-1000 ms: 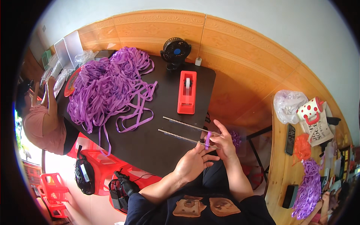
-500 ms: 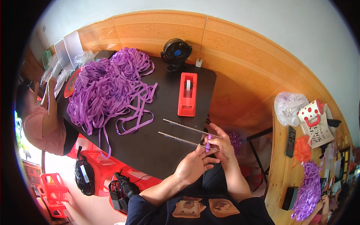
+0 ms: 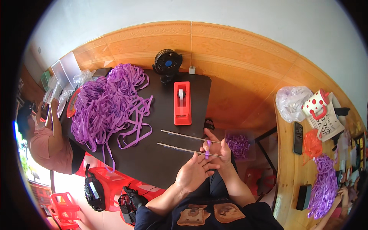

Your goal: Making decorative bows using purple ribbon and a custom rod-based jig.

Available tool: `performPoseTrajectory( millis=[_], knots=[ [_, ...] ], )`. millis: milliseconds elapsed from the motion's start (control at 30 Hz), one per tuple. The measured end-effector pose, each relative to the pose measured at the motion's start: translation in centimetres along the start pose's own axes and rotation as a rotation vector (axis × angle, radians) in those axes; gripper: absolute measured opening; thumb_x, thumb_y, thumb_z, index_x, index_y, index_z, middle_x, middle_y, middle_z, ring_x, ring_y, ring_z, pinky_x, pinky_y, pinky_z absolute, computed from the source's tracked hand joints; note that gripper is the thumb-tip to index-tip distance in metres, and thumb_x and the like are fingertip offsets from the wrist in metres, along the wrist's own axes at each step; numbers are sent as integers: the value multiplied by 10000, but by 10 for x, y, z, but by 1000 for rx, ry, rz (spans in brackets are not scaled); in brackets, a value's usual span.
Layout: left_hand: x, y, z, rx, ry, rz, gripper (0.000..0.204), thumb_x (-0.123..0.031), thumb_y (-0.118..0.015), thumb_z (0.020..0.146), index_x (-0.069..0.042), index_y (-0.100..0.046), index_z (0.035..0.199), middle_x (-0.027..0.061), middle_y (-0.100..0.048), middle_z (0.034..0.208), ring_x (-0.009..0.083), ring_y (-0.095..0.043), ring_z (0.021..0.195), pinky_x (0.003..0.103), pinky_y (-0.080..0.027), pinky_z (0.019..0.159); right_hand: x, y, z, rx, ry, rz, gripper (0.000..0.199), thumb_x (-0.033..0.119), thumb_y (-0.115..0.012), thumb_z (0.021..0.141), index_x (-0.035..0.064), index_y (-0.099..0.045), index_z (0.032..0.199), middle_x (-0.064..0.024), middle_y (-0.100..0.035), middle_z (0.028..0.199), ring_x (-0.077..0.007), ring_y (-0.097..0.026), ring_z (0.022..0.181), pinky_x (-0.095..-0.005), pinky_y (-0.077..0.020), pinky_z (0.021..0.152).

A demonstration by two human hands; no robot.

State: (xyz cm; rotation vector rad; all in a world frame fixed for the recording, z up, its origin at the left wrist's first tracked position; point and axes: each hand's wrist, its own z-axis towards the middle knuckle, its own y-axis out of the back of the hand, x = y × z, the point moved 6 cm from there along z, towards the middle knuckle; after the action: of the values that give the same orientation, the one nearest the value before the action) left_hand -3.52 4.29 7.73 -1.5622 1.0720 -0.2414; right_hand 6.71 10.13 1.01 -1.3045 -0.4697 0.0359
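Two thin, twisted metal rods lie nearly parallel in front of me, an upper rod [image 3: 180, 134] and a lower rod [image 3: 172, 147]. A short piece of purple ribbon [image 3: 207, 155] spans them near their right ends, looped around both. My right hand [image 3: 225, 159] is closed around the right ends of the rods, with the thumb raised beside the ribbon. My left hand [image 3: 190, 174] grips the lower rod by the thumb, just left of the ribbon, its other fingers loosely bent below. The exact finger contact on the ribbon is partly hidden.
A heap of purple ribbon [image 3: 103, 109] covers the dark table's left part. A red tape dispenser [image 3: 182, 115] and black fan [image 3: 168, 63] stand farther back. A bin of purple pieces [image 3: 238, 147] sits low right. Another person [image 3: 48, 147] is at left; a wooden table [image 3: 285, 184] is at right.
The view has shifted a little. My right fingers have moved off the ribbon's upper part, and the thumb now stands up beside it. The ribbon bulges at the upper rod.
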Motion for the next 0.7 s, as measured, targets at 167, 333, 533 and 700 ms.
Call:
performPoseTrajectory(
  millis=[167,333,533,700],
  knots=[
    [1,-1,0,17,-5,-19,752,-577,-424,975,19,-337,1425,146,-482,1352,309,-529,1173,373,-401,922,2,-6,0,-23,-26,-42,785,440,-648,911,102,-291,1523,-148,-611,1005,-300,-587,1037,-416,-480,955],
    [1,1,2,8,-3,-26,707,-551,-390,998,15,-350,1420,151,-484,1363,315,-534,1174,374,-403,917,10,-15,-1,-121,-46,-133,815,327,-735,863,82,-305,1511,-145,-615,1010,-280,-621,972,-398,-517,904],
    [1,0,2,6,-5,-13,705,-554,-392,997,11,-357,1417,160,-468,1389,318,-532,1176,375,-408,912,23,-17,-2,-368,-105,-448,787,84,-735,803,15,-333,1476,-89,-575,941,-212,-638,910,-342,-539,818],
    [1,1,2,2,-8,-13,715,-555,-410,990,15,-352,1419,165,-452,1409,319,-529,1177,375,-409,913,24,-4,3,-335,-149,-416,756,-26,-684,798,30,-340,1469,-109,-626,953,-211,-665,859,-328,-542,778]
  ],
)
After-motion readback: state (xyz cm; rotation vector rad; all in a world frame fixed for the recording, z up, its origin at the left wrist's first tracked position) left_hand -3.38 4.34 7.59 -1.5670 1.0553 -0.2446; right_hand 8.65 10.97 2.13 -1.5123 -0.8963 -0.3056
